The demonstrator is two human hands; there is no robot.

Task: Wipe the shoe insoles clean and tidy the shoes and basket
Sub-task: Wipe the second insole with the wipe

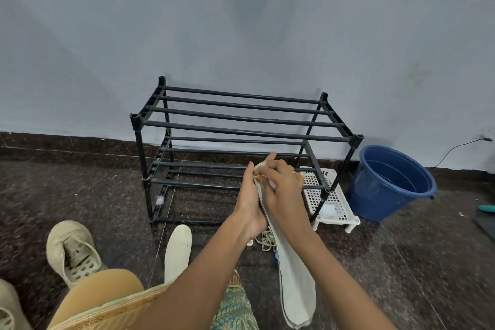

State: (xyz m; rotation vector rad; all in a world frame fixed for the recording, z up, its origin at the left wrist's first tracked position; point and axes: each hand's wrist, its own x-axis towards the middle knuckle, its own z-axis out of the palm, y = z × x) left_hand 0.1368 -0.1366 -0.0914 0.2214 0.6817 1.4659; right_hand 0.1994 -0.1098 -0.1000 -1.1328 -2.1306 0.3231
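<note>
— While I have both hands up in front of the shoe rack [241, 126], can you place the insole [294, 276] for me?

— It's off the floor entirely. It hangs lengthwise between your forearms, broad end down, narrow end up in your hands.

— Good. My left hand [249, 203] is wrapped round its upper part from behind, thumb along the edge. My right hand [285, 187] has its fingers curled over the top end. Something pale is bunched under those fingers, maybe a cloth; I can't tell from here.

— How will it handle?

— Light and floppy, I'd judge. It looks thin and soft, so it wants a palm behind it while it's rubbed. I'd hold the narrow end and the long edges, not the face being wiped.

— And the rest?

— A second insole [178, 249] lies flat on the floor by my knee, with a beige shoe [72, 252] to its left and loose laces [267, 240] below my left wrist. The white basket [330, 195] sits at the rack's right front leg, just beside a blue bucket [393, 182] near the floor's far edge, at the wall.
</note>
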